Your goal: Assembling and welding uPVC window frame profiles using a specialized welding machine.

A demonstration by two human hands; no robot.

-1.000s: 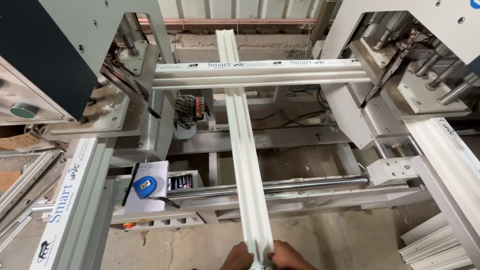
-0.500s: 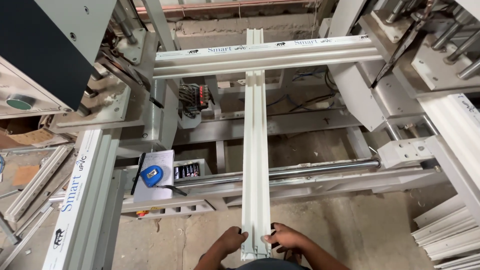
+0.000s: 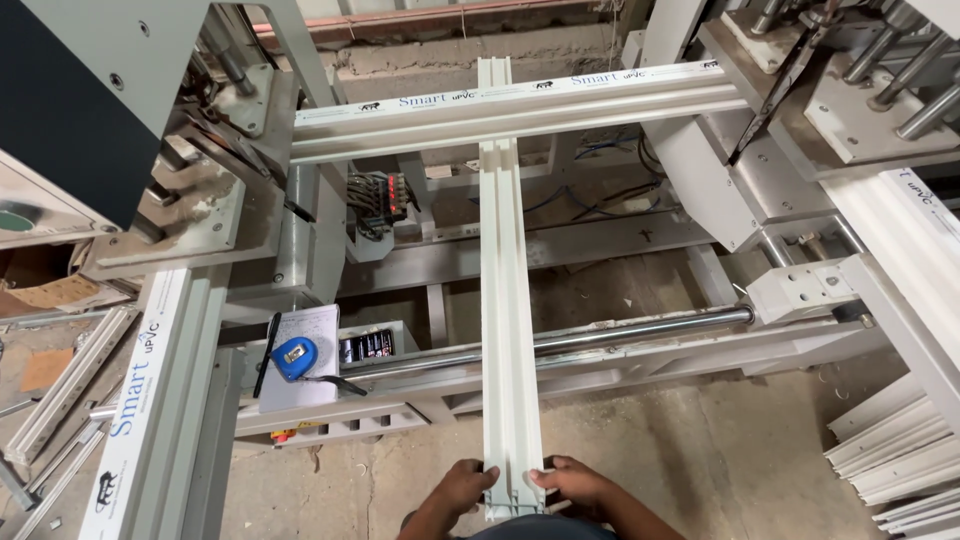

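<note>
Both wrists are cut off by the bottom edge. The left hand (image 3: 462,490) and right hand (image 3: 570,485) clasp the near end of a long white plastic bar (image 3: 508,330) from either side, fingers curled against it. The bar runs straight away from the hands, its far end passing under a white crossbar (image 3: 520,105). Bare concrete floor (image 3: 700,450) lies open beside the hands. A blue tape measure (image 3: 294,357) sits up and left. Since a moment ago, the hands have closed tighter on the bar.

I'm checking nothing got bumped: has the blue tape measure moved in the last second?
No. The blue tape measure lies on the same spot of the white notepad, beside the black pen; only the camera shifted.
</note>
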